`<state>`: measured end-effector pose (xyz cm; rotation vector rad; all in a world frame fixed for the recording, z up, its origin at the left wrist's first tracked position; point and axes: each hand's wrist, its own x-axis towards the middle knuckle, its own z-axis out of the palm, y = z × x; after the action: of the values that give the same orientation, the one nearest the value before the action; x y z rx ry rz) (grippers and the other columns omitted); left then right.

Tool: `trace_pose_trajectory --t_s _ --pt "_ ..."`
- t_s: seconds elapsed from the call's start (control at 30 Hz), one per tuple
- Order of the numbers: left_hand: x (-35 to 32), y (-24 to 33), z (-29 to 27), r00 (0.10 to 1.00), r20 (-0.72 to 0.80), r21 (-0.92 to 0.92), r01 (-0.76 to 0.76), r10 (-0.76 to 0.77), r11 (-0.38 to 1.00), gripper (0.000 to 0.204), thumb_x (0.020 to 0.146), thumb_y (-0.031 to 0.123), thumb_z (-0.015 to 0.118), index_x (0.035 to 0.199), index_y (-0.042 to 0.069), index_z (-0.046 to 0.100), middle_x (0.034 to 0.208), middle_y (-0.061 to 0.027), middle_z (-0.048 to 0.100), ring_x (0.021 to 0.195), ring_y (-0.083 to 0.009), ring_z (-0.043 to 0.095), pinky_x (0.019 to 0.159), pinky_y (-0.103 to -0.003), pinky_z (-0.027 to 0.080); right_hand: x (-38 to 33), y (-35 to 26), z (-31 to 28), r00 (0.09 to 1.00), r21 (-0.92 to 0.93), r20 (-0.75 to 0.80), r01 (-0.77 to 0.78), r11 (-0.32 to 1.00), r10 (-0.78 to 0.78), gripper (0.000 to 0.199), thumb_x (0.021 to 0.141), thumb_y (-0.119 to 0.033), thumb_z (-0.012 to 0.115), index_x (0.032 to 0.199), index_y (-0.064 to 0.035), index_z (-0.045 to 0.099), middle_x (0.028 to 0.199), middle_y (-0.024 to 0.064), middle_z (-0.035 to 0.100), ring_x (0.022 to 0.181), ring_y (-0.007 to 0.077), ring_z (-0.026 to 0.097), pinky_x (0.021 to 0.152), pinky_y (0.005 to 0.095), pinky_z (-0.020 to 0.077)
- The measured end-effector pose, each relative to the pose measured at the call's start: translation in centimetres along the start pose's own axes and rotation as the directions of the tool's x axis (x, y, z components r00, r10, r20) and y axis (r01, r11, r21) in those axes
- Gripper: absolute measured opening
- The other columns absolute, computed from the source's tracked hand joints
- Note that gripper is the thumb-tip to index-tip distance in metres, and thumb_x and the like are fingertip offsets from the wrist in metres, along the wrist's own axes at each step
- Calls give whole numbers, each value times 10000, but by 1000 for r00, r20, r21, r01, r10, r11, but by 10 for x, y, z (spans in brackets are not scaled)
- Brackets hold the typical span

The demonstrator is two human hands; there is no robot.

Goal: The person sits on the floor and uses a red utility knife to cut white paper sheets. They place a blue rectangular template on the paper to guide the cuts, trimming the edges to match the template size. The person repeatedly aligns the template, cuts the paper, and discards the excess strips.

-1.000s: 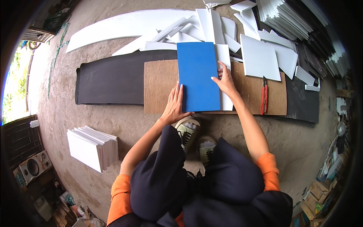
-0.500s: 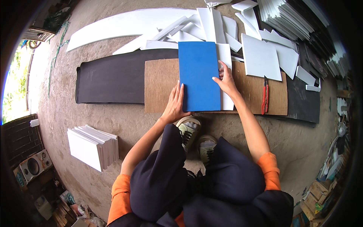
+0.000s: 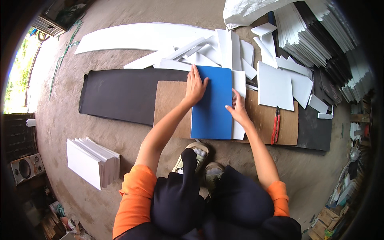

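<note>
A blue rectangular board (image 3: 214,112) lies over a white foam-like sheet (image 3: 239,132) that shows along its right side. Both rest on a brown wooden board (image 3: 172,96). My left hand (image 3: 195,86) is flat at the blue board's upper left edge, fingers stretched toward its far corner. At the right edge, my right hand (image 3: 239,111) sits over the white strip, thumb and bent fingers apart, the thumb tip touching the blue edge. A red-handled cutting tool (image 3: 276,127) with a dark pointed tip lies on the wooden board, right of my right hand.
Black sheets (image 3: 120,94) lie beneath the wooden board. White offcuts (image 3: 208,54) and a long white sheet (image 3: 140,36) are beyond. A square white panel (image 3: 275,86) lies at right; stacked sheets (image 3: 300,40) stand behind. Cut white pieces (image 3: 86,162) stand on the floor at left.
My left hand has slid from the blue board's lower left edge up to its upper left edge. My right hand stays at the right edge. The whole view has shifted, so things appear lower.
</note>
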<state>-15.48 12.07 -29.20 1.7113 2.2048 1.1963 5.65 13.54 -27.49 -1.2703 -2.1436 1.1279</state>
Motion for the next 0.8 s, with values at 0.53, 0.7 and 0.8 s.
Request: trace_pose_trajectory --t_s 0.53,0.7,0.8 --pt "-2 45 -9 953 153 359 -299 261 884 569 729 385 578 1151 39 414 1143 -131 382 1091 -285 342 952 -504 189 -30 0 -17 998 117 44 -60 991 55 787 661 -20 666 1313 -100 233 948 98 409 777 187 437 746 312 407" --pt "-23 60 -2 834 391 212 -494 390 843 533 691 333 635 1126 91 444 1083 -132 418 1053 -267 400 929 -435 292 -39 2 -18 997 212 -35 -59 976 67 632 706 -15 631 1258 -88 333 956 102 460 830 193 474 735 312 431" --pt "-20 65 -9 801 465 231 -520 376 822 572 679 357 646 1126 59 449 1084 -153 426 1055 -292 406 915 -446 332 -54 -2 -39 962 134 -270 -10 991 46 455 737 -10 595 1159 -69 434 976 111 491 914 230 482 765 353 429"
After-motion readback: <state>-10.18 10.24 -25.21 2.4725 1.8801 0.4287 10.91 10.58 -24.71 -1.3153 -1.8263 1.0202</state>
